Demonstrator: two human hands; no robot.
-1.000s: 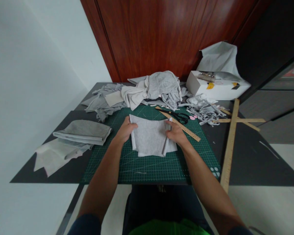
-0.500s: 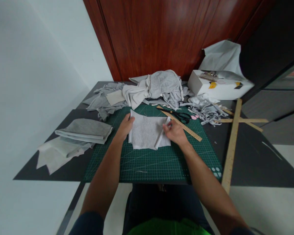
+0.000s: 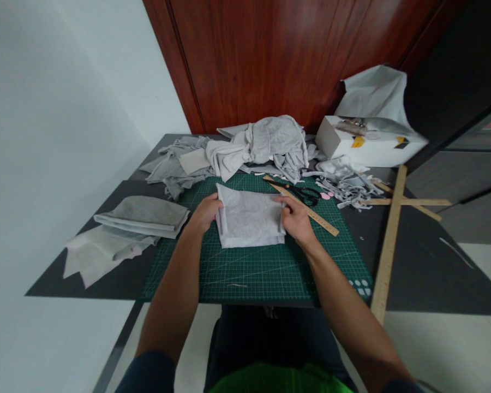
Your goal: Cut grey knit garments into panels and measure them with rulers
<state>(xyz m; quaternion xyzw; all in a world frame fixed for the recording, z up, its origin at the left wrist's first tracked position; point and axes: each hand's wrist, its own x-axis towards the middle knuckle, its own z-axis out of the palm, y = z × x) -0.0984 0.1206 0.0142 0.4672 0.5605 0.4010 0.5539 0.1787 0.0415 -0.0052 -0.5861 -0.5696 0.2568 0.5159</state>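
Note:
A light grey piece of fabric [image 3: 251, 218], folded over in layers, lies on a green cutting mat [image 3: 262, 275]. My left hand [image 3: 208, 212] pinches its left edge near the upper corner, which stands slightly raised. At the right edge, my right hand [image 3: 297, 221] is closed on the fabric, its index finger stretched over the top and the other fingers curled. Just beyond the right hand are black scissors [image 3: 306, 195], lying across a short wooden ruler [image 3: 321, 221].
Crumpled grey cloth [image 3: 265, 144] is heaped along the back. Folded fabric [image 3: 141, 215] lies to the left. Fabric scraps [image 3: 347, 183] sit before a white box [image 3: 368, 147] at the back right. Crossed long wooden rulers [image 3: 387, 256] lie on the dark table's right side.
The fabric's upper layer, earlier folded back at the right, now lies spread flat towards the right edge. My right hand has shifted slightly to the right, while the left keeps its hold.

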